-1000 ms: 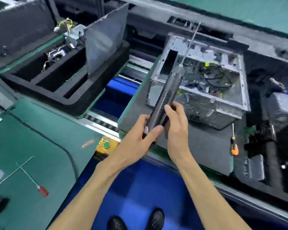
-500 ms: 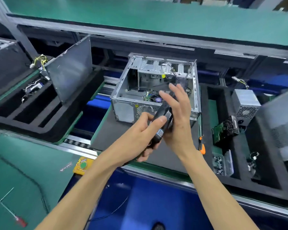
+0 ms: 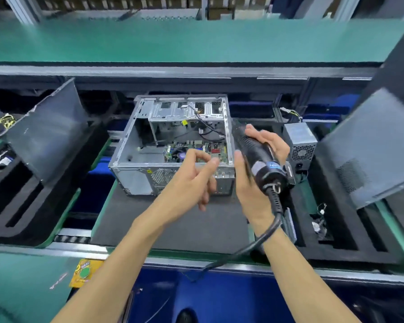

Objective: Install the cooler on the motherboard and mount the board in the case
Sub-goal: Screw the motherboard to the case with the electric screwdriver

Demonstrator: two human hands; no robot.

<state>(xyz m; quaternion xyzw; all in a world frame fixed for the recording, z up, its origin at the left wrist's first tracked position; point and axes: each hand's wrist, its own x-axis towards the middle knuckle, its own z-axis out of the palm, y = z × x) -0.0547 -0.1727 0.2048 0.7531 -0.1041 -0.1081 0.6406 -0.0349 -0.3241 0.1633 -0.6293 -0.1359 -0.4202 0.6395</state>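
Green bench (image 3: 196,40), open case (image 3: 173,145) at centre. Right hand (image 3: 254,173) grips electric screwdriver (image 3: 259,157); left hand (image 3: 191,180) loosely curled, empty. Dangling cord (image 3: 261,238) could snag.

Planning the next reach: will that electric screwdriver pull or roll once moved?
The electric screwdriver looks rigid and round, so it would likely roll if laid down. Its thick cable trails off its rear end, probably tugging it backward.

Two hands (image 3: 191,180); one electric screwdriver (image 3: 259,157); one case (image 3: 149,136); one motherboard (image 3: 210,149); one power supply (image 3: 300,141).
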